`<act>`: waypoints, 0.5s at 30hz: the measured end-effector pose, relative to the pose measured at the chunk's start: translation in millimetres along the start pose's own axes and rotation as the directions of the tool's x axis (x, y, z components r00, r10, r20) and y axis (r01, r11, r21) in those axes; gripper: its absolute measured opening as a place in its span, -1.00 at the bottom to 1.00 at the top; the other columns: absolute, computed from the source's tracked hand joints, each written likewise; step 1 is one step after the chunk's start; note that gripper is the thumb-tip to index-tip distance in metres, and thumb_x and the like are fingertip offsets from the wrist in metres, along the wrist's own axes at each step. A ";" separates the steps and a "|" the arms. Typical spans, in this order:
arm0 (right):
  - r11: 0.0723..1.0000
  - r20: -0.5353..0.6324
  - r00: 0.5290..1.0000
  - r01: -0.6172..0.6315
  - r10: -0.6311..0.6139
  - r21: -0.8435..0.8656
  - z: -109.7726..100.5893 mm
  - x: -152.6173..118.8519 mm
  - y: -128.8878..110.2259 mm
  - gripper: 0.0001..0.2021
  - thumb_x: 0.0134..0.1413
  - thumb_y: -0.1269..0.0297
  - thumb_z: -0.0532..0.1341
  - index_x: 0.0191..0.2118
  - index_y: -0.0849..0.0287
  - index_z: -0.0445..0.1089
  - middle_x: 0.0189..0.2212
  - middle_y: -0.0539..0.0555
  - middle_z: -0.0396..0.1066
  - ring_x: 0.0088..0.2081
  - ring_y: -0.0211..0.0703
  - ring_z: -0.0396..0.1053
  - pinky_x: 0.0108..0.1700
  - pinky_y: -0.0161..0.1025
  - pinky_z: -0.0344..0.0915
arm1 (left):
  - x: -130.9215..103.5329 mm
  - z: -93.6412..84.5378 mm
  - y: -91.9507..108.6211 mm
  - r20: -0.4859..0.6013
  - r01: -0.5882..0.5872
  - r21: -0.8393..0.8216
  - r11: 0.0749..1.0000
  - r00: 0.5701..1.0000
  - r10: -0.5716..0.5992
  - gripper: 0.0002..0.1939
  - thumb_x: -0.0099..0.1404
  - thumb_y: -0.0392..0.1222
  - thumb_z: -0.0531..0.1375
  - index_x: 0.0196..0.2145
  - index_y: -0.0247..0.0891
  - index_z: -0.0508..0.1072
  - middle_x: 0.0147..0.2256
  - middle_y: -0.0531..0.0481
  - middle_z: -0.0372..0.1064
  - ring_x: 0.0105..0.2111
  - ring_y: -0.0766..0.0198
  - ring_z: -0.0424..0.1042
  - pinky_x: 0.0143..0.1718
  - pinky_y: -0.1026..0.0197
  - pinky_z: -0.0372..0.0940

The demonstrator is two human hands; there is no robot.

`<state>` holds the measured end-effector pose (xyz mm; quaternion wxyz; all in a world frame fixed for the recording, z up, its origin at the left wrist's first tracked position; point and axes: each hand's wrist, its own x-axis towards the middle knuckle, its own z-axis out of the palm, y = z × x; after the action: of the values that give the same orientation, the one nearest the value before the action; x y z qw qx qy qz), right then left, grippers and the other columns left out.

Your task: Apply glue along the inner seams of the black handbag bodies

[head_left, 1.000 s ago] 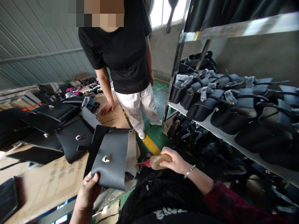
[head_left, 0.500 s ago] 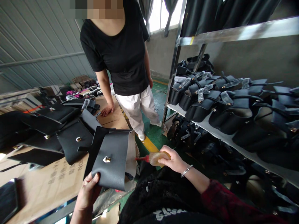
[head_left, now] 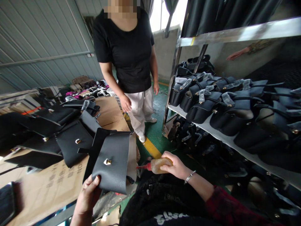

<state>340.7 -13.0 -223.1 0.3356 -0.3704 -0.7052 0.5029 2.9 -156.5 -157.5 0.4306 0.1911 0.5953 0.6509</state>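
My left hand (head_left: 88, 193) is holding a bag (head_left: 116, 146), clasp (head_left: 108, 162) already on, by the cardboard's (head_left: 111, 113) edge; my right hand (head_left: 177, 167) is gripping a bottle (head_left: 158, 165), remaining work unclear.

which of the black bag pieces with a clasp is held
The black piece nearest the bottle, its near corner in the left hand; no hand touches the others.

The person (head_left: 124, 55) in the black top has lifted a hand (head_left: 126, 103) off the brown cardboard (head_left: 113, 110) and moved a bit right in the picture. At the upper right, you can now see another hand (head_left: 237, 55) and a patterned sleeve (head_left: 258, 46)
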 end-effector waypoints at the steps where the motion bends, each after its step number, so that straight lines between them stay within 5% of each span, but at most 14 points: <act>1: 1.000 -0.027 1.000 -0.001 0.000 -0.002 -0.1 1.7 0.2 -0.81 -0.12 0.32 0.36 -0.33 0.14 0.39 -0.40 -0.05 0.30 -0.36 -0.19 0.25 -0.26 -0.26 0.24 | 0.6 -0.9 -0.4 -0.002 -0.001 -0.003 1.000 1.000 0.001 -0.62 -0.20 0.03 0.53 -0.42 -0.20 0.65 -0.49 0.00 0.53 -0.36 0.10 0.51 -0.31 0.20 0.41; 6: 0.995 -0.041 0.995 -0.088 0.089 0.037 3.6 3.0 -2.9 -0.80 -0.13 0.30 0.37 -0.34 0.15 0.37 -0.42 -0.06 0.30 -0.36 -0.19 0.27 -0.27 -0.26 0.24 | 8.1 -8.0 -5.8 -0.019 0.035 -0.002 0.999 0.999 -0.035 -0.58 -0.24 0.05 0.54 -0.41 -0.20 0.66 -0.47 0.00 0.54 -0.40 0.12 0.51 -0.35 0.20 0.42; 10: 0.954 0.082 0.971 -0.236 0.224 0.185 8.6 -7.8 1.2 -0.74 -0.22 0.29 0.41 -0.34 0.15 0.40 -0.47 -0.09 0.32 -0.41 -0.22 0.25 -0.34 -0.28 0.20 | 8.0 -9.4 -7.2 -0.003 0.050 -0.002 0.999 0.999 -0.050 -0.58 -0.23 0.04 0.53 -0.39 -0.19 0.67 -0.45 -0.01 0.56 -0.39 0.14 0.51 -0.33 0.23 0.42; 15: 0.694 0.124 0.914 -0.376 0.386 0.613 22.2 -25.5 18.2 -0.48 -0.43 0.21 0.54 -0.23 0.14 0.42 -0.40 -0.03 0.48 -0.35 -0.11 0.43 -0.27 -0.22 0.34 | 8.8 -7.4 3.8 -0.052 0.072 0.026 0.997 0.996 -0.071 -0.57 -0.21 0.07 0.50 -0.35 -0.16 0.65 -0.41 -0.08 0.57 -0.29 -0.09 0.55 -0.32 0.07 0.46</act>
<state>338.1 -41.1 -249.1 0.3327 -0.3790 -0.4033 0.7635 -8.9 -153.8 -157.9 0.4357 0.1591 0.6215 0.6313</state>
